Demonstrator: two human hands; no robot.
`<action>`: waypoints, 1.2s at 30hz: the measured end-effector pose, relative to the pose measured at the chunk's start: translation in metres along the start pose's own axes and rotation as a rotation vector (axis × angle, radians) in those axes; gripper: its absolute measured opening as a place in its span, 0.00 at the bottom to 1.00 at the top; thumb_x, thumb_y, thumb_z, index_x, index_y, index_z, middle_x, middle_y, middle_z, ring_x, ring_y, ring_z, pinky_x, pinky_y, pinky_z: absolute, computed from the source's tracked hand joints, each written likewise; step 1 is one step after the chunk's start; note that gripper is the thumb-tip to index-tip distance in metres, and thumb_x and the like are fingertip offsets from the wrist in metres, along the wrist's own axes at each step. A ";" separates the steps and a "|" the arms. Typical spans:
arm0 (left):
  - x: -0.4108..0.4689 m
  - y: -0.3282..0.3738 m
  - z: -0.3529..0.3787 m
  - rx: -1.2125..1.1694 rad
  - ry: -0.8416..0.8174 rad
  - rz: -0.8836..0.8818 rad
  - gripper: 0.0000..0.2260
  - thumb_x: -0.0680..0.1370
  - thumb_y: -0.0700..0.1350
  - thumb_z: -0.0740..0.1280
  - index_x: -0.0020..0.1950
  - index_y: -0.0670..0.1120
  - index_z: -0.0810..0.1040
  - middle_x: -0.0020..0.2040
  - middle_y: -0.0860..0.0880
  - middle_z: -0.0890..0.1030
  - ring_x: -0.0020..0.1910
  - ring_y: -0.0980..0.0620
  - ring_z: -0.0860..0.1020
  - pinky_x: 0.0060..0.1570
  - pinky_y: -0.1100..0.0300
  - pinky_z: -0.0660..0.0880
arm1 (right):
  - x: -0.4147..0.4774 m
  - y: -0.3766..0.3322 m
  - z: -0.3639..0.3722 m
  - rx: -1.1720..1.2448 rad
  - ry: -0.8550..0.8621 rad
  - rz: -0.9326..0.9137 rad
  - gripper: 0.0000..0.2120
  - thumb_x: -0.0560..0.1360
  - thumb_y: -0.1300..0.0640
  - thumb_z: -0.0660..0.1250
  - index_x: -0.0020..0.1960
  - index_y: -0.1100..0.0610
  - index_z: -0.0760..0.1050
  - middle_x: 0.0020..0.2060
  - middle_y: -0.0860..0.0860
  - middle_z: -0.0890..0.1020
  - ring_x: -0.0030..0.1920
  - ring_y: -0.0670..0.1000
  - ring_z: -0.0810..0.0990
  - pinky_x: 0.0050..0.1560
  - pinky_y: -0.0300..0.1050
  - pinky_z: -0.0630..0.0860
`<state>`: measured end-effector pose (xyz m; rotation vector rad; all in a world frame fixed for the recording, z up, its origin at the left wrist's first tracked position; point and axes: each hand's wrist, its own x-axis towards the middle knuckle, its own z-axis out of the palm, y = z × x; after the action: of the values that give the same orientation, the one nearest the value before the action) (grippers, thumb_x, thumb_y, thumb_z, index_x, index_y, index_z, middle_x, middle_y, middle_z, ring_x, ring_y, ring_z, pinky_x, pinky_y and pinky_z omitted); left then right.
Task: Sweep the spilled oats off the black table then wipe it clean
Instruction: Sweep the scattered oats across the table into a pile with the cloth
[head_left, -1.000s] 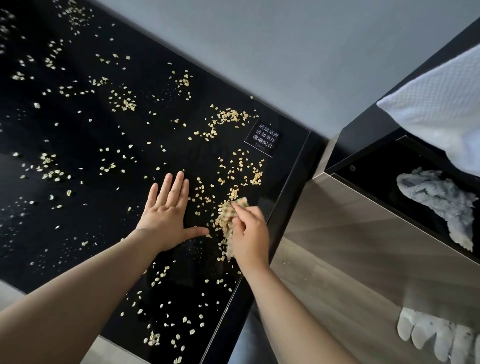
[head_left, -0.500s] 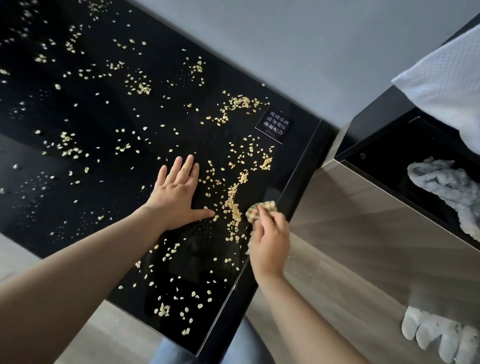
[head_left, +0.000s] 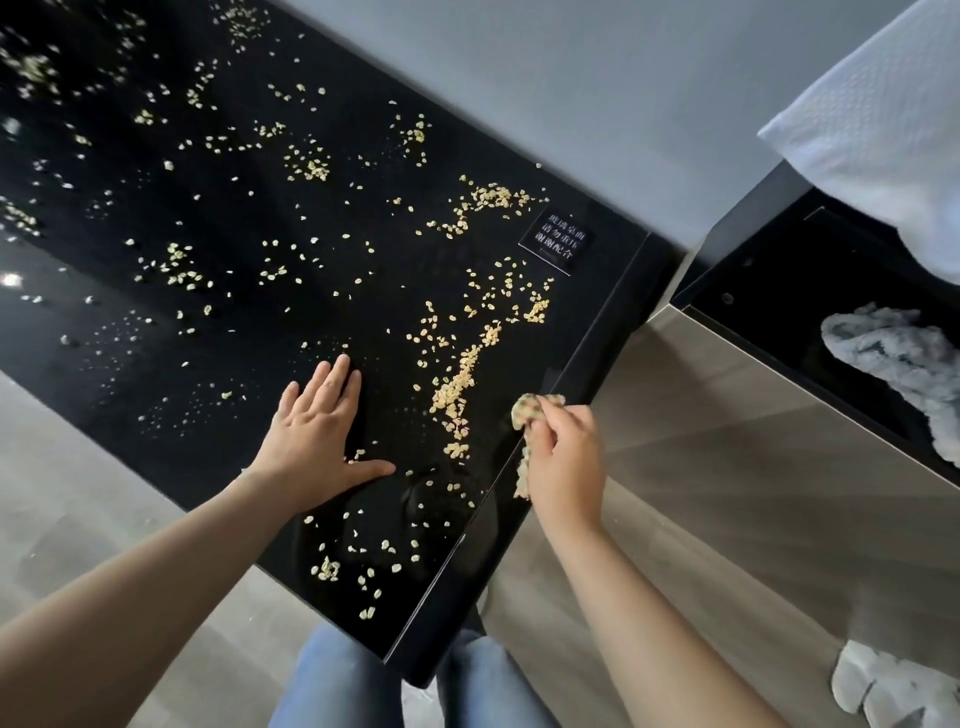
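Oats (head_left: 457, 384) lie scattered over the glossy black table (head_left: 218, 312), with a dense line of them gathered near its right edge. My left hand (head_left: 317, 441) lies flat on the table, fingers straight and thumb spread, just left of that line. My right hand (head_left: 563, 457) grips a small crumpled checked cloth (head_left: 530, 410) at the table's right edge. The cloth hangs partly hidden behind my fingers.
A small black label with white characters (head_left: 556, 244) sits near the table's far right corner. To the right stands a dark open unit (head_left: 779, 291) holding a grey rag (head_left: 898, 358). A white towel (head_left: 883, 114) hangs above it. White cloth (head_left: 893, 686) lies on the wooden floor.
My right hand dragged the cloth from the middle of the oats rightward to the table's edge, leaving a gathered line of oats. My left hand stayed flat on the table.
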<state>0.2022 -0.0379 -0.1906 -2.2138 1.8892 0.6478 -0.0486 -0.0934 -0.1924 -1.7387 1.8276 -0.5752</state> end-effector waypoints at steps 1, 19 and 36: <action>-0.001 -0.001 0.001 0.006 0.003 0.009 0.52 0.68 0.74 0.59 0.79 0.45 0.41 0.77 0.50 0.34 0.76 0.51 0.35 0.76 0.49 0.39 | -0.005 0.001 0.008 -0.034 -0.011 -0.004 0.15 0.78 0.61 0.62 0.64 0.55 0.77 0.51 0.46 0.74 0.49 0.48 0.76 0.43 0.33 0.68; 0.004 -0.017 0.010 0.137 -0.043 0.105 0.51 0.68 0.77 0.46 0.76 0.44 0.30 0.75 0.48 0.27 0.74 0.46 0.28 0.75 0.44 0.37 | -0.051 -0.028 0.011 0.002 0.233 0.063 0.14 0.78 0.62 0.63 0.63 0.56 0.78 0.48 0.44 0.73 0.47 0.48 0.76 0.42 0.29 0.67; -0.006 -0.047 -0.019 0.008 0.020 0.287 0.44 0.74 0.68 0.60 0.79 0.45 0.47 0.80 0.49 0.46 0.78 0.50 0.42 0.74 0.48 0.34 | -0.095 -0.057 0.042 0.042 0.266 0.130 0.14 0.79 0.61 0.63 0.63 0.57 0.77 0.49 0.46 0.73 0.46 0.45 0.75 0.42 0.28 0.71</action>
<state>0.2511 -0.0309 -0.1788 -1.9673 2.2378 0.6596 0.0234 -0.0003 -0.1788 -1.5615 2.0752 -0.8170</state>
